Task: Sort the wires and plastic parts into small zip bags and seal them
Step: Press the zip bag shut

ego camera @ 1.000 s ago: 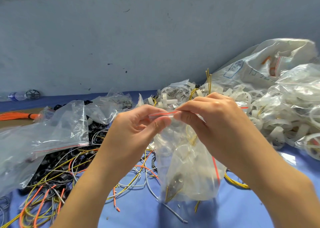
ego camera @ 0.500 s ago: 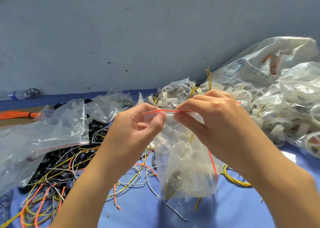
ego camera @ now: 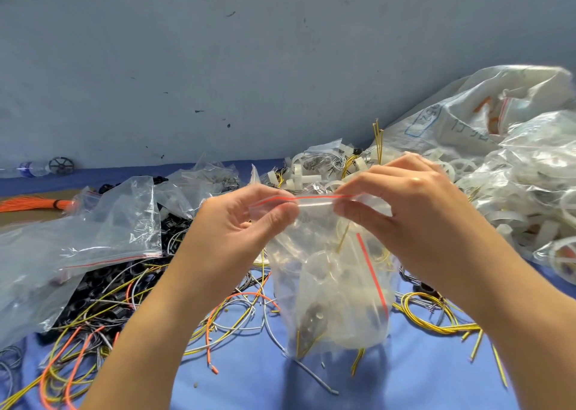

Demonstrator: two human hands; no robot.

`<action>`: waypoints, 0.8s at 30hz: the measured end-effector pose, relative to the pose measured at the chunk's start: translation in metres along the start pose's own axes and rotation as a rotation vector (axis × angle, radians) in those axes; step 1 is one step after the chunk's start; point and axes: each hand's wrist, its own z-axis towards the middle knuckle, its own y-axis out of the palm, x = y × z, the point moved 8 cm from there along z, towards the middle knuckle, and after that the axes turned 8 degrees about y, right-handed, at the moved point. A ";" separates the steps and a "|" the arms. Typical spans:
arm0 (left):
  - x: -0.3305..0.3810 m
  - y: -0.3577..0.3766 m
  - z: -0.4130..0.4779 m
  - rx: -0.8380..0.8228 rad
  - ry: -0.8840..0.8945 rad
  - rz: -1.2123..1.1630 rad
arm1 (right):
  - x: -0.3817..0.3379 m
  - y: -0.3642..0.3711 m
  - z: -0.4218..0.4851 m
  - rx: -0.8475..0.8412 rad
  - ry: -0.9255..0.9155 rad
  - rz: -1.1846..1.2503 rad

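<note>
The left hand (ego camera: 246, 222) and right hand (ego camera: 414, 213) each pinch the red-lined top edge of a small clear zip bag (ego camera: 330, 288), the 2 grips apart along the seal. The bag hangs over the blue cloth (ego camera: 405, 381), holding yellow wires and pale plastic parts. Loose wires (ego camera: 237, 316) sprawl lower left; white plastic rings (ego camera: 514, 213) heap at right.

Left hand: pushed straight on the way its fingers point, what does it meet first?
Probably the right hand. The left hand points rightward along the zip bag seal both pinch, with only bare seal between them. Depth is unclear from one view.
</note>
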 end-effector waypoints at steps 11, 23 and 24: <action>-0.003 0.000 -0.002 -0.053 -0.083 -0.050 | 0.002 -0.001 0.000 0.021 0.006 0.063; 0.010 0.002 -0.005 -0.106 -0.072 0.081 | 0.000 0.001 -0.001 0.040 0.007 0.093; 0.010 0.002 -0.005 -0.106 -0.063 0.087 | -0.001 0.000 -0.001 0.041 0.002 0.103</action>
